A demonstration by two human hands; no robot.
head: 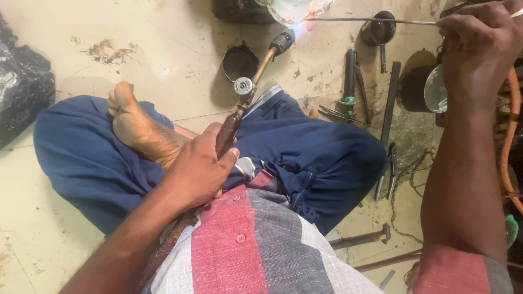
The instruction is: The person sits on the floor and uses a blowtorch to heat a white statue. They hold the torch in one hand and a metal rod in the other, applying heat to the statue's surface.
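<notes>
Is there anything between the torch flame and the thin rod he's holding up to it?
Nothing visible. The left hand grips the torch, whose flame reaches the tip of the thin rod that the right hand holds.

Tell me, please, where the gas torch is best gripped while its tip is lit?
Probably at the dark handle at the rear of the torch, where the left hand already wraps it, coming from the hose end near the lap. The brass tube and nozzle point away toward the flame, so the front looks hot.
</notes>
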